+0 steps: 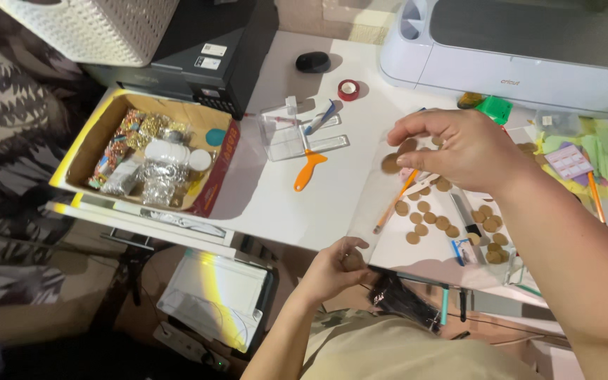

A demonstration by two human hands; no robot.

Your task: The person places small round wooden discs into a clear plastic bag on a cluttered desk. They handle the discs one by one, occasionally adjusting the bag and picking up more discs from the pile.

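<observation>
Brown little round discs (431, 218) lie spread on the white table (283, 197), at the right side near the person. They look thin, light and stiff, like card or cork, so a pinch at the rim should lift one.

From the head camera, the right hand (459, 149) hangs over the discs with its fingers pinched on one brown disc (390, 163). The left hand (336, 266) is at the near table edge, curled around another disc and the near end of a clear plastic strip (374, 197). That strip looks floppy and slippery.

An orange tool (309, 171) and a clear box (283, 134) lie to the left. Bare table between them and the discs gives room to move. The near edge is close, so small discs could roll off.
</observation>
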